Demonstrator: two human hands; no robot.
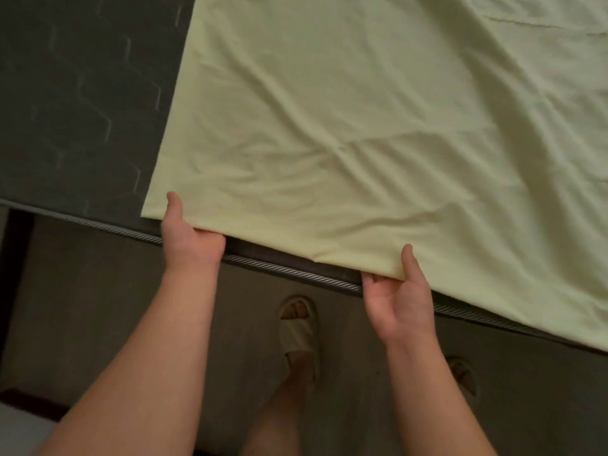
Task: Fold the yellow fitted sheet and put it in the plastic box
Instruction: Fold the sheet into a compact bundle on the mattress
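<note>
The left hand (pixel 190 233) and right hand (pixel 399 291) each pinched the near edge of the sheet (pixel 362 126), spread over the mattress (pixel 82 110). A clean fold likely needed both lifted evenly, edge taut. No box showed.

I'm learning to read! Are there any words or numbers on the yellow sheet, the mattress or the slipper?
None: no words, numbers, labels or signs show anywhere.
The yellow sheet is plain, the mattress has only a stitched pattern, and the slipper shows no print.
</note>
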